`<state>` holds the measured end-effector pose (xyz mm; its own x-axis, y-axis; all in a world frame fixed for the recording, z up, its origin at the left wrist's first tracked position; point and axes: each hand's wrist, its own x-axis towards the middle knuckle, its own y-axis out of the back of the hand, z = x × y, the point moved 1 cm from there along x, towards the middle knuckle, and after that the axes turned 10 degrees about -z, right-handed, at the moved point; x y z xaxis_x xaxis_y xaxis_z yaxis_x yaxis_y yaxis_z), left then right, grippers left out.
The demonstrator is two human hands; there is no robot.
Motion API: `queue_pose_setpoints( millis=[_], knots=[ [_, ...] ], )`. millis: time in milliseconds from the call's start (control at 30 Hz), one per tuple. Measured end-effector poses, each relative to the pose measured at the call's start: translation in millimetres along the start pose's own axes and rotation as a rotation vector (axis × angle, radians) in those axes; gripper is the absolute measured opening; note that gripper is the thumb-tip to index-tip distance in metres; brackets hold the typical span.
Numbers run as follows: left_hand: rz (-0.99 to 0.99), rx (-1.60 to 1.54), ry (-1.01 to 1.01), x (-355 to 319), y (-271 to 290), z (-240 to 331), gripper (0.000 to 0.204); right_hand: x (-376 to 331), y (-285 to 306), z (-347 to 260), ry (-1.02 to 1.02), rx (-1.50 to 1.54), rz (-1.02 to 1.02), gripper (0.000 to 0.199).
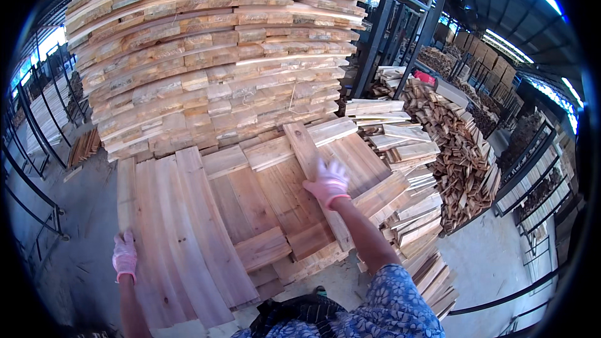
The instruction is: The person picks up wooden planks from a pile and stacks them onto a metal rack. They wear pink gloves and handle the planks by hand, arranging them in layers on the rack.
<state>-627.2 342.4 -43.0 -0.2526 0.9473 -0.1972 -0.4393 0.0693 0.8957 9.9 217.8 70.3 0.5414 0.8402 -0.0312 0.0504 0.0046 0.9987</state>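
My right hand (330, 184), in a pink-and-white glove, lies across a narrow wooden board (303, 147) that rests at a slant over other planks. Its fingers are spread and slightly blurred, the thumb by the board's left edge. My left hand (125, 255), gloved the same way, is at the outer edge of the leftmost long board (127, 197), with its fingers closed against that edge. Between my hands, several long boards (188, 231) lie side by side. Shorter planks (263, 248) lie crosswise to their right.
A tall stack of layered boards (219, 56) rises directly ahead. To the right are loose piled planks (410, 150) and a heap of offcuts (460, 156). Dark metal frames (375, 44) stand beyond, and a black rack (37, 150) stands at the left.
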Motion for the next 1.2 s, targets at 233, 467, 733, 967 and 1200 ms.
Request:
queue_pose_setpoints(
  millis=[233, 467, 733, 967, 1200],
  knots=[
    [0.086, 0.443, -0.416, -25.3, 4.3, 11.4, 0.027, 8.9, -34.9, -5.1, 0.006, 0.272, -0.115, 0.075],
    [-0.011, 0.180, -0.058, -22.7, 15.1, 4.5, 0.059, -51.9, -46.5, -141.5, 0.321, 0.375, -0.242, 0.076],
    [0.095, 0.426, -0.148, -23.4, 7.2, 28.2, 0.062, -72.9, -70.5, -202.8, 0.412, 0.355, -0.254, 0.052],
    [-0.034, 0.215, -1.147, -79.2, -96.6, 391.6, 0.066, -13.1, -135.5, -128.9, 0.934, 0.703, -0.198, 0.056],
    [-0.179, 0.530, -1.154, -4.2, -176.5, 490.4, 0.095, -155.5, -51.1, 70.1, 0.453, 0.496, 0.151, 0.054]
  ],
)
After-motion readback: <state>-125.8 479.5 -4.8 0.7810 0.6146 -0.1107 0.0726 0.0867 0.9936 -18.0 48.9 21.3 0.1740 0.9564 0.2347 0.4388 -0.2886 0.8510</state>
